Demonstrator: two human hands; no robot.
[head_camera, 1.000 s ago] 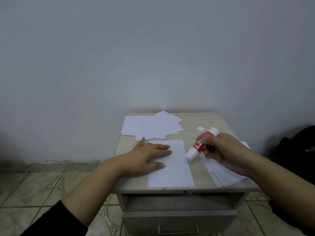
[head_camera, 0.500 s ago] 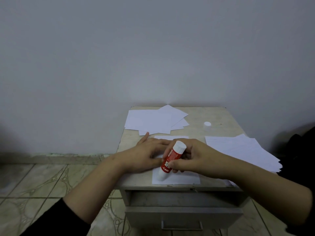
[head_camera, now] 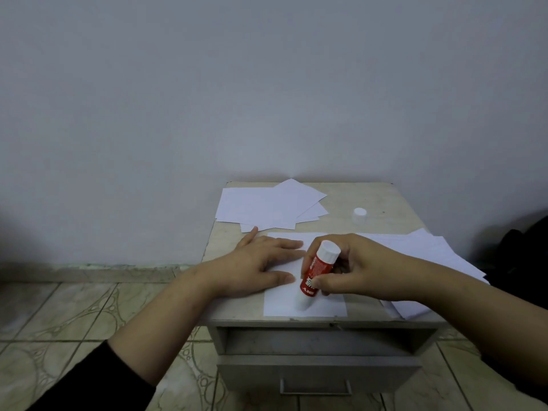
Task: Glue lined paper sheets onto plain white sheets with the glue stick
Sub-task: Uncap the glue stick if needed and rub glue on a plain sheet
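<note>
- White sheet (head_camera: 305, 304) flat on cabinet (head_camera: 394, 203) top, near front edge.
- Left hand (head_camera: 258, 262) spread, fingers straight, pressing sheet's left side.
- Right hand (head_camera: 353, 268) pinching glue stick (head_camera: 314, 274) between thumb and fingers.
- Glue stick tilted, lower white end touching sheet; red label facing camera.
- Cap (head_camera: 359, 215) upright, far right of top, apart from papers.
- Paper pile (head_camera: 267, 209) at back left; stack (head_camera: 430, 250) at right, overhanging edge.
- Drawer (head_camera: 317, 375) below, slightly open.

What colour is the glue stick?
The glue stick is red with white ends, seen in the head view.
</note>
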